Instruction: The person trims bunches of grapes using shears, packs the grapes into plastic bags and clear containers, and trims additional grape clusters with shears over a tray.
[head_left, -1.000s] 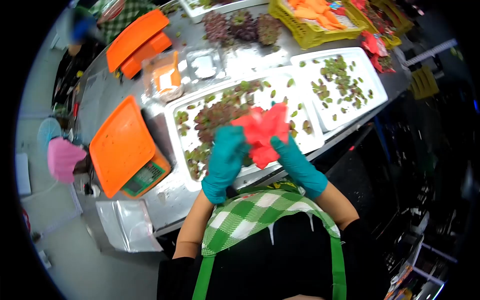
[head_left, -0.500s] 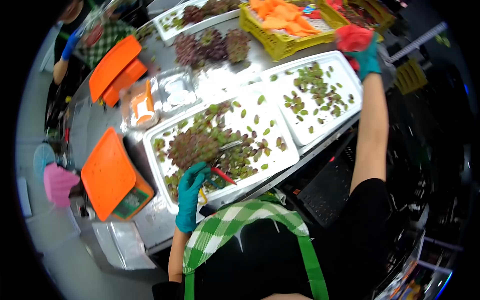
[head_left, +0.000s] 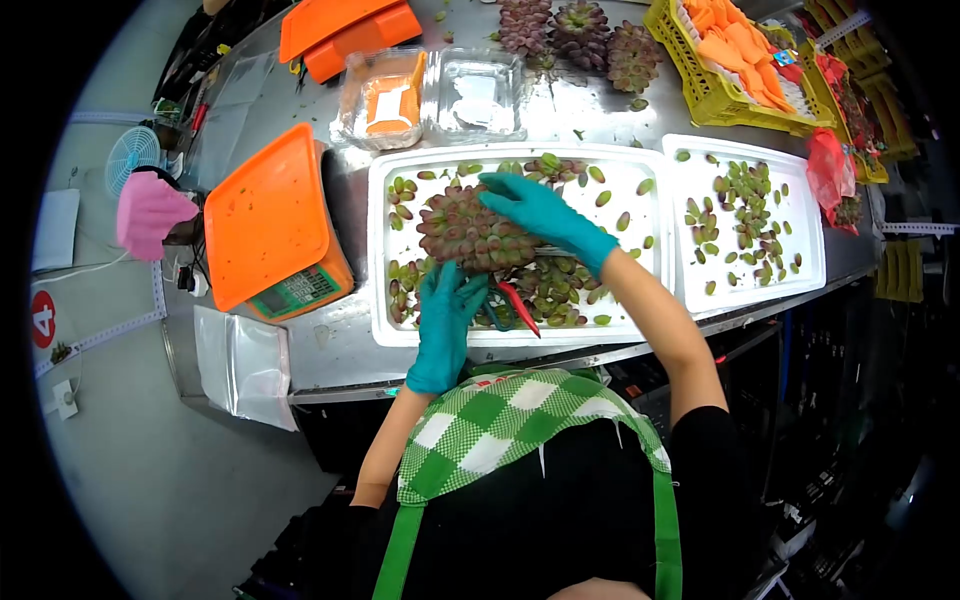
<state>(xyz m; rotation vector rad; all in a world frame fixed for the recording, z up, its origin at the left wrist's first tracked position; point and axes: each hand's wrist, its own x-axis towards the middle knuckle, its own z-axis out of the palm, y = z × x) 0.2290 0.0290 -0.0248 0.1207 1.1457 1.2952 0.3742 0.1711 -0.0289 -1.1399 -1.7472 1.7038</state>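
A large succulent rosette [head_left: 465, 232] with reddish-green leaves is in the white tray [head_left: 655, 200], above many loose leaves. My left hand [head_left: 447, 315], in a teal glove, has its fingers closed at the rosette's lower edge; the fingertips are partly hidden beneath it. Across the rosette's upper right side reaches my gloved right hand [head_left: 545, 212], its fingers stretched out and touching or close to the leaves. Cutters with a red handle [head_left: 520, 308] lie among the loose leaves beside my left hand.
A second white tray [head_left: 720, 275] with scattered leaves stands at right, near a red plastic bag [head_left: 828, 175]. An orange scale [head_left: 270, 215] is at left. Behind are clear plastic boxes [head_left: 480, 95], several succulents [head_left: 580, 35] and a yellow crate [head_left: 720, 105].
My right hand has let go of the red bag at the far right and moved to the rosette. The view has turned; my left hand stays by the rosette.
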